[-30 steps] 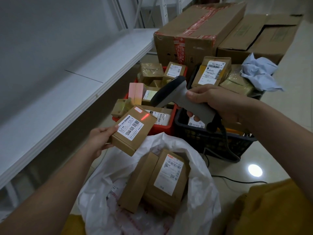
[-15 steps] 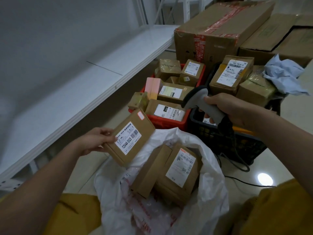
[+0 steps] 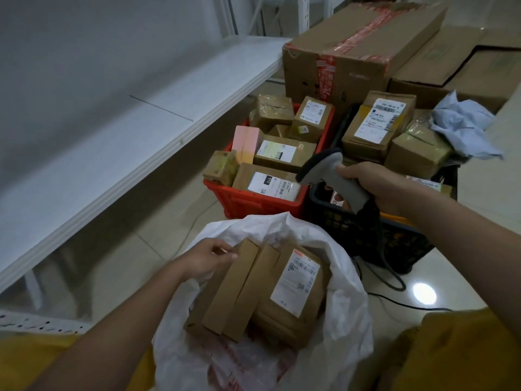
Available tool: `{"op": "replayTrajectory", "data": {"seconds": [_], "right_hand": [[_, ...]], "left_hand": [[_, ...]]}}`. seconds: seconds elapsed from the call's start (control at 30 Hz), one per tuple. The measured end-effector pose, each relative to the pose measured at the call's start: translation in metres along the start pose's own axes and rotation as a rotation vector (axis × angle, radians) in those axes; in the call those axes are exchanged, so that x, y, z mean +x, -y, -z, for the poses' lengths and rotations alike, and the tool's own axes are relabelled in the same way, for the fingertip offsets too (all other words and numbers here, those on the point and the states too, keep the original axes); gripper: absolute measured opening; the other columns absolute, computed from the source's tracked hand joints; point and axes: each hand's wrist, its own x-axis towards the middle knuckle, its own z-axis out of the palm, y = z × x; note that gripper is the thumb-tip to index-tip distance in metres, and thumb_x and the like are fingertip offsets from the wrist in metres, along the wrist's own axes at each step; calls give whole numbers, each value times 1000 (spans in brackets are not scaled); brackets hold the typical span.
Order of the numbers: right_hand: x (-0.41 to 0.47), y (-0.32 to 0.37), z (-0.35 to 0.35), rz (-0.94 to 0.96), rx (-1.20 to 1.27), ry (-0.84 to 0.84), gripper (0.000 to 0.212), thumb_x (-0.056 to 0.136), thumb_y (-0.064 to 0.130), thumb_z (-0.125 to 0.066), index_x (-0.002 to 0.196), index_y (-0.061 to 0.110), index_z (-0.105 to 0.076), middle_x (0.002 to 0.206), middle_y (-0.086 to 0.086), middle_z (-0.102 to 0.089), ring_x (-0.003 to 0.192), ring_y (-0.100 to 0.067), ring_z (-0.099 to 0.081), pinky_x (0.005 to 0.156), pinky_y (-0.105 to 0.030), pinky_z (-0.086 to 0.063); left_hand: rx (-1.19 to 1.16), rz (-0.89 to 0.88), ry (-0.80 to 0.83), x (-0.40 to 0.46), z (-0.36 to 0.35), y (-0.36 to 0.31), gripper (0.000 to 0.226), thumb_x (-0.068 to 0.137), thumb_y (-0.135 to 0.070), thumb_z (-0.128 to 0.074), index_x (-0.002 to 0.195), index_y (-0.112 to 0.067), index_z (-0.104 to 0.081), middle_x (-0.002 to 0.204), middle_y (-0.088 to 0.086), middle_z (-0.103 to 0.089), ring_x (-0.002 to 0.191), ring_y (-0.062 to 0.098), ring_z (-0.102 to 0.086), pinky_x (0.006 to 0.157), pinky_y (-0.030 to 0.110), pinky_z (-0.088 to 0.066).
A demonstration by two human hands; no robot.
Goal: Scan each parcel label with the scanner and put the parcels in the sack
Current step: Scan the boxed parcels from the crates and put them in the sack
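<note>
Parcel going into the sack, scanner parked in the other hand.

Left hand (image 3: 210, 259) has its fingers pinched on the top end of a plain brown parcel (image 3: 225, 292), which stands on edge inside the white sack (image 3: 346, 306), touching a labelled parcel (image 3: 296, 280). Right hand (image 3: 377, 187) is wrapped round the grey scanner (image 3: 335, 179), over the near edge of the black crate (image 3: 366, 235), beside the red crate (image 3: 253, 201) full of boxes.
</note>
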Motion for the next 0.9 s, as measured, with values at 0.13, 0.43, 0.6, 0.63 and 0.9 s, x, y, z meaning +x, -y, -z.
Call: {"op": "replayTrajectory", "data": {"seconds": [0.13,0.43,0.6,0.63,0.9], "right_hand": [[31,-1,4,-7,163,-21,39,100,37,-52,118,3,-58,89,-15,-64,67,-21,-60,56,-31,-52],[127,-10,3,18,234,-35,36,102,37,-47,113,4,-59,82,-11,-60,59,-17,-60,47,-23,-51],[162,-6,14,125,175,-87,35,103,37,-44,114,7,-59,82,-10,-60,59,-15,-59,46,-21,-51],[166,-5,17,138,186,-100,33,103,37,-45,111,8,-61,80,-9,-61,57,-14,-60,47,-22,-52],[179,-7,23,179,266,-106,29,103,34,-45,100,11,-62,77,-9,-60,58,-16,-58,59,-31,-51]], "left_hand": [[-49,-78,-208,52,1,-23,15,93,-17,-63,106,-11,-67,102,5,-65,93,20,-62,72,21,-47],[245,-288,-345,216,6,-73,41,89,-16,-63,128,-17,-50,123,1,-58,112,18,-56,94,35,-48],[593,-265,-490,292,6,-105,45,81,-17,-66,125,-18,-57,121,3,-63,110,24,-58,93,37,-50],[621,-207,-439,304,5,-107,53,82,-15,-65,133,-18,-52,132,6,-57,119,28,-54,99,40,-47],[667,-185,-202,330,5,-99,53,83,-11,-61,131,-21,-42,153,3,-32,148,29,-9,120,50,-9]]}}
